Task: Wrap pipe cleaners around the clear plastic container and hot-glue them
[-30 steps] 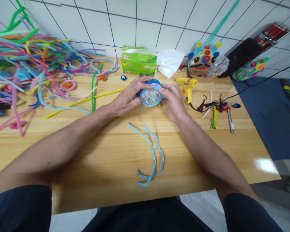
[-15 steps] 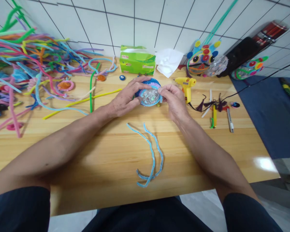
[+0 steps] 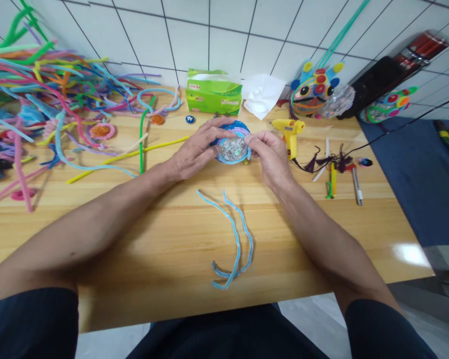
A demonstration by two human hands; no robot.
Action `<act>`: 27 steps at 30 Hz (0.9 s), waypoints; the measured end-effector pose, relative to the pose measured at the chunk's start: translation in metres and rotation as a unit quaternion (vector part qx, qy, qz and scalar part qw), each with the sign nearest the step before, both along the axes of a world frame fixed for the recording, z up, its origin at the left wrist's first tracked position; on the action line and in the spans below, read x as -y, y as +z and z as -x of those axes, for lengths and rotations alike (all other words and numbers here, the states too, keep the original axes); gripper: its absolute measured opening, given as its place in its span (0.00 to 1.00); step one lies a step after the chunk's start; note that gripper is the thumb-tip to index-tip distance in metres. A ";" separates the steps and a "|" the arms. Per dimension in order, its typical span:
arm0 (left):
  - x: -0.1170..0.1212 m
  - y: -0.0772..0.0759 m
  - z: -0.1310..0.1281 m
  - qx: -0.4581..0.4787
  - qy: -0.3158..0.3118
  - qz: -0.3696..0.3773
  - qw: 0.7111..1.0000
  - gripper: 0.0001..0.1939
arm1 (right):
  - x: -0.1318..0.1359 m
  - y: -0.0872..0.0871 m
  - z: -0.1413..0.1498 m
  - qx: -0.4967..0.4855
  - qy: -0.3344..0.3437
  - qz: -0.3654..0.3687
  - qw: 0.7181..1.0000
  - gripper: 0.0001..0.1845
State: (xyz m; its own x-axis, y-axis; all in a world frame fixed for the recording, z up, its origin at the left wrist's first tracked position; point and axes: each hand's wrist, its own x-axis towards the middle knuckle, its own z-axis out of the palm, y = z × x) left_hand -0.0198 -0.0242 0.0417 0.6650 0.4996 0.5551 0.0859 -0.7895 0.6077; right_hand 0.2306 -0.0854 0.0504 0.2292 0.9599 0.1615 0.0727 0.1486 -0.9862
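Note:
Between my hands, towards the back of the wooden table (image 3: pixel 164 219), is a round craft piece (image 3: pixel 233 149) with blue and lilac bands around a clear, shiny middle. My left hand (image 3: pixel 198 149) curls over its left side, thumb and fingers on the rim, holding it. The thumb and forefinger of my right hand (image 3: pixel 269 154) pinch its right edge, where a bit of light blue strip shows. Nearer to me lie two bent light blue pipe cleaners (image 3: pixel 236 244), partly crossing at their lower ends.
A heap of coloured pipe cleaners (image 3: pixel 60 94) spreads at left. Behind stand a green tissue pack (image 3: pixel 214 94) and crumpled tissue (image 3: pixel 261 94). Right of my hand are a yellow glue gun (image 3: pixel 291 134), its cord, tassels (image 3: pixel 314 162), a craft knife (image 3: pixel 357 187), decorated figures (image 3: pixel 314 92) and a flask (image 3: pixel 396 72).
Almost nothing differs. Both hands keep the same grip on the round piece, whose clear middle catches the light a little differently. The whole view has shifted very slightly.

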 end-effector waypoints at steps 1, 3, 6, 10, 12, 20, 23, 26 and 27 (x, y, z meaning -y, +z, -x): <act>0.000 0.000 0.000 0.003 0.000 0.002 1.000 0.28 | 0.000 0.000 0.000 0.000 0.002 0.001 1.000 0.20; 0.000 -0.001 -0.001 0.006 0.000 0.001 1.000 0.28 | -0.001 0.000 -0.001 0.000 0.002 0.007 1.000 0.20; 0.000 -0.001 -0.001 -0.001 0.007 -0.003 1.000 0.27 | -0.002 -0.003 -0.003 0.002 -0.002 0.021 1.000 0.20; 0.001 -0.001 -0.001 -0.009 0.017 -0.015 1.000 0.27 | -0.005 -0.011 -0.006 -0.020 -0.013 0.039 0.999 0.23; 0.001 -0.002 -0.002 -0.010 0.020 -0.018 1.000 0.28 | -0.007 -0.015 -0.008 -0.038 0.000 0.054 0.998 0.29; 0.002 -0.001 -0.002 -0.010 0.020 -0.011 1.000 0.34 | -0.006 -0.020 -0.007 -0.022 0.056 0.017 0.998 0.32; -0.005 -0.002 0.002 -0.016 0.006 -0.003 1.000 0.40 | -0.008 -0.023 -0.007 -0.023 0.065 -0.010 0.998 0.36; -0.016 -0.005 0.007 -0.009 -0.011 0.016 1.000 0.46 | -0.010 -0.026 -0.006 -0.021 0.070 -0.018 0.997 0.40; -0.019 -0.005 0.009 -0.006 -0.024 0.034 0.999 0.47 | -0.011 -0.026 -0.005 -0.022 0.071 -0.018 0.997 0.40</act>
State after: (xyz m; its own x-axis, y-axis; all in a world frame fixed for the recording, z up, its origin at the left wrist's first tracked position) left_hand -0.0291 -0.0052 0.0363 0.6960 0.5035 0.5120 0.0569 -0.7494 0.6596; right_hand 0.2356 -0.0745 0.0243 0.0986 0.9771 0.1885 0.0053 0.1889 -0.9820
